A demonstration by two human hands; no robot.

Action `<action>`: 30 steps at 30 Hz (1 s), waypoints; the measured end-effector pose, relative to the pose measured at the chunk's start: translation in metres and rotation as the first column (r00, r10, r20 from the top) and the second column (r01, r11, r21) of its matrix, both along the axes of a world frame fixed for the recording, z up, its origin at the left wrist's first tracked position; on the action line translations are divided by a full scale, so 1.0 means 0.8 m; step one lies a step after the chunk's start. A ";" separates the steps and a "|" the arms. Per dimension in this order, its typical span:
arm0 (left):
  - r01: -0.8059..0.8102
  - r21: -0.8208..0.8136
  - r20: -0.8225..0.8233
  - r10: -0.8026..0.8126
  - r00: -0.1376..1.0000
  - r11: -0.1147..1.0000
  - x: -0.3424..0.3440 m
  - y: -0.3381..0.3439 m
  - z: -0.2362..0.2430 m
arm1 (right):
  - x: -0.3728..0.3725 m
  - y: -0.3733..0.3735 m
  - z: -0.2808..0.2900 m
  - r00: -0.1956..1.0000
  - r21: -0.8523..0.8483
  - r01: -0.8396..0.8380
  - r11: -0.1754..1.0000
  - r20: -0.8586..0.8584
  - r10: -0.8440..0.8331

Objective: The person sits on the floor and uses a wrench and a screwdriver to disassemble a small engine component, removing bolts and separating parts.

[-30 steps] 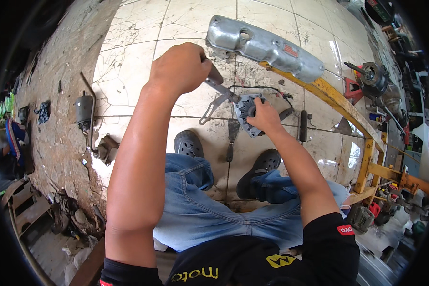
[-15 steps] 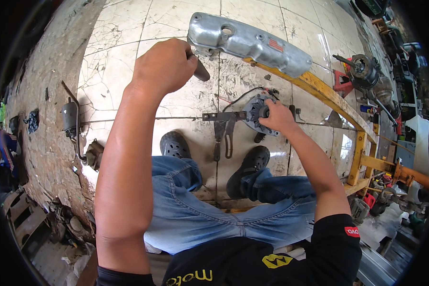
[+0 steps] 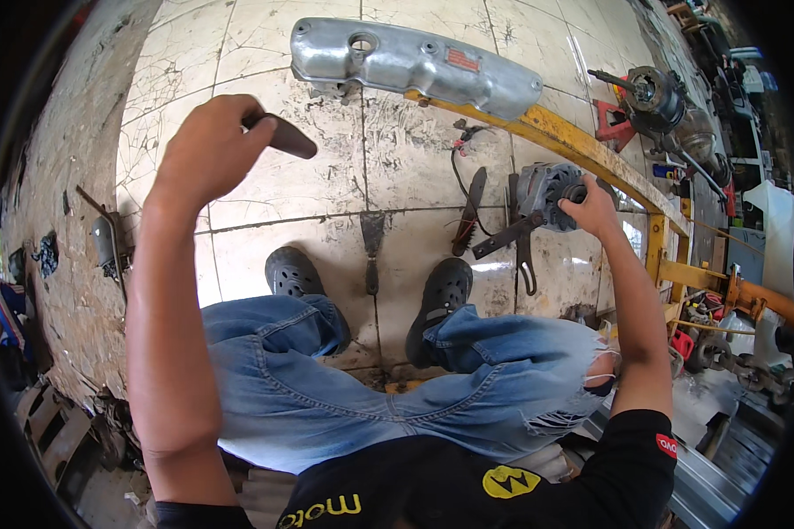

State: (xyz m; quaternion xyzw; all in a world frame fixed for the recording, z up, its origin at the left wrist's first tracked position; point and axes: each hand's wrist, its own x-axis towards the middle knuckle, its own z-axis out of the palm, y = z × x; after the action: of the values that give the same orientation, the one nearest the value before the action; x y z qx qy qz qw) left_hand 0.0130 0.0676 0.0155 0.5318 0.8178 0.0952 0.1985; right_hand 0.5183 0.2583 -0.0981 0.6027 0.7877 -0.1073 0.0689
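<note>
My left hand is closed round a dark brown, flat strip with a rounded end, raised over the tiles. My right hand grips an alternator by its pulley side, fingers round the pulley. A dark metal bracket with a slotted arm is attached to the alternator or lies against it; I cannot tell which. Between my feet lies a putty knife on the tiles. To its right is a dark, long tool with bristles along its lower part, near a thin cable.
A silver valve cover rests at the end of a yellow metal frame that runs down the right. Beyond the frame sit a greasy mechanical part and a red stand. A grey canister with a bent pipe lies at the left.
My right hand has carried the alternator to the right and turned it, bringing the putty knife and the bristled tool into sight. My left hand with the dark strip has moved left.
</note>
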 end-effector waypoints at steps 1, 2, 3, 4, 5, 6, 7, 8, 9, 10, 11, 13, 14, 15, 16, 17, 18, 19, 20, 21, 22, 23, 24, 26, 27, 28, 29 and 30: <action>0.000 0.004 0.021 0.000 1.000 1.000 0.000 -0.008 -0.002 | 0.016 0.001 -0.003 0.999 -0.017 0.053 0.998 0.008 -0.052; -0.018 -0.006 0.027 0.018 0.999 1.000 -0.001 -0.009 -0.001 | 0.032 0.008 -0.007 0.996 -0.021 0.087 0.996 0.009 -0.086; -0.037 -0.015 0.032 0.037 0.999 0.999 -0.001 -0.010 0.000 | 0.051 0.015 -0.015 0.993 -0.025 0.120 0.992 0.011 -0.120; -0.057 -0.037 0.047 0.058 0.997 0.998 0.005 -0.014 -0.004 | 0.072 0.015 -0.023 0.988 -0.040 0.152 0.988 0.025 -0.151; -0.071 -0.061 0.046 0.074 0.996 0.996 0.003 -0.014 -0.004 | 0.080 0.017 -0.031 0.984 -0.037 0.164 0.986 0.071 -0.161; -0.075 -0.062 0.050 0.078 0.996 0.995 0.000 -0.015 -0.002 | 0.089 0.020 -0.041 0.981 -0.039 0.171 0.984 0.095 -0.167; -0.081 -0.065 0.060 0.085 0.995 0.995 0.000 -0.016 0.000 | 0.102 0.024 -0.049 0.977 -0.041 0.177 0.983 0.124 -0.171; -0.082 -0.072 0.072 0.087 0.994 0.994 0.002 -0.017 0.001 | 0.118 0.027 -0.061 0.971 -0.046 0.188 0.981 0.157 -0.179; -0.083 -0.071 0.053 0.087 0.995 0.994 0.007 -0.015 0.005 | 0.134 0.031 -0.072 0.971 -0.051 0.194 0.980 0.154 -0.184; -0.094 -0.048 0.053 0.097 0.994 0.994 0.009 -0.018 0.004 | 0.143 0.033 -0.081 0.971 -0.067 0.198 0.978 0.151 -0.186; -0.105 -0.025 0.055 0.106 0.993 0.994 0.008 -0.022 0.000 | 0.153 0.034 -0.089 0.970 -0.082 0.204 0.976 0.149 -0.190; -0.116 -0.026 0.059 0.117 0.991 0.993 0.004 -0.023 -0.004 | 0.165 0.032 -0.109 0.970 -0.104 0.206 0.973 0.150 -0.189; -0.112 -0.056 0.078 0.116 0.990 0.992 0.005 -0.019 -0.004 | 0.167 0.029 -0.119 0.971 -0.111 0.203 0.973 0.154 -0.185; -0.107 -0.086 0.097 0.115 0.989 0.991 0.007 -0.014 -0.003 | 0.170 0.025 -0.128 0.971 -0.117 0.200 0.973 0.157 -0.181; -0.103 -0.105 0.113 0.114 0.987 0.989 0.007 -0.007 0.000 | 0.170 0.025 -0.129 0.971 -0.122 0.214 0.969 0.136 -0.197; -0.091 -0.087 0.107 0.100 0.989 0.992 0.007 -0.002 0.000 | 0.171 0.024 -0.129 0.970 -0.126 0.228 0.965 0.115 -0.214; -0.079 -0.070 0.102 0.086 0.991 0.994 0.008 0.001 -0.002 | 0.172 0.023 -0.129 0.968 -0.131 0.242 0.961 0.094 -0.231; -0.068 -0.057 0.101 0.074 0.992 0.996 0.011 0.001 -0.006 | 0.167 0.018 -0.127 0.962 -0.132 0.265 0.955 0.101 -0.253; -0.055 -0.037 0.107 0.059 0.992 0.998 0.015 0.000 -0.009 | 0.157 0.012 -0.124 0.956 -0.133 0.287 0.949 0.108 -0.274; -0.044 -0.018 0.113 0.046 0.993 0.999 0.020 -0.001 -0.012 | 0.152 0.006 -0.124 0.949 -0.134 0.307 0.942 0.114 -0.294; -0.032 0.013 0.113 0.030 0.993 0.999 0.023 0.001 -0.011 | 0.155 0.002 -0.125 0.956 -0.113 0.289 0.951 0.079 -0.281; -0.016 0.016 0.110 0.014 0.994 1.000 0.025 0.005 -0.010 | 0.163 -0.001 -0.127 0.963 -0.090 0.268 0.959 0.046 -0.265; -0.001 0.019 0.105 -0.001 0.994 1.000 0.028 0.010 -0.008 | 0.170 -0.002 -0.129 0.969 -0.066 0.247 0.967 0.013 -0.246; 0.010 -0.001 0.118 -0.010 0.993 1.000 0.036 0.011 -0.005 | 0.177 -0.005 -0.134 0.971 -0.067 0.240 0.969 0.007 -0.240; 0.007 -0.016 0.135 -0.005 0.991 1.000 0.040 0.010 -0.002 | 0.179 -0.007 -0.136 0.972 -0.068 0.235 0.970 0.004 -0.235; 0.002 -0.026 0.154 0.003 0.988 1.000 0.039 0.008 0.000 | 0.181 -0.007 -0.136 0.971 -0.084 0.240 0.967 0.006 -0.240; 0.015 0.005 0.153 -0.016 0.988 1.000 0.036 0.002 -0.005 | 0.184 -0.008 -0.136 0.970 -0.100 0.243 0.965 0.009 -0.244; 0.014 -0.011 0.157 -0.012 0.988 1.000 0.034 -0.001 -0.002 | 0.186 -0.010 -0.135 0.969 -0.117 0.246 0.962 0.011 -0.247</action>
State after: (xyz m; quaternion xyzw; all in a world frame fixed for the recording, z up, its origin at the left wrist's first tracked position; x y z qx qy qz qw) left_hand 0.0406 0.0669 0.0140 0.5269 0.7966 0.1304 0.2661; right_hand 0.6670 0.2507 -0.2058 0.6908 0.6990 -0.1622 0.0889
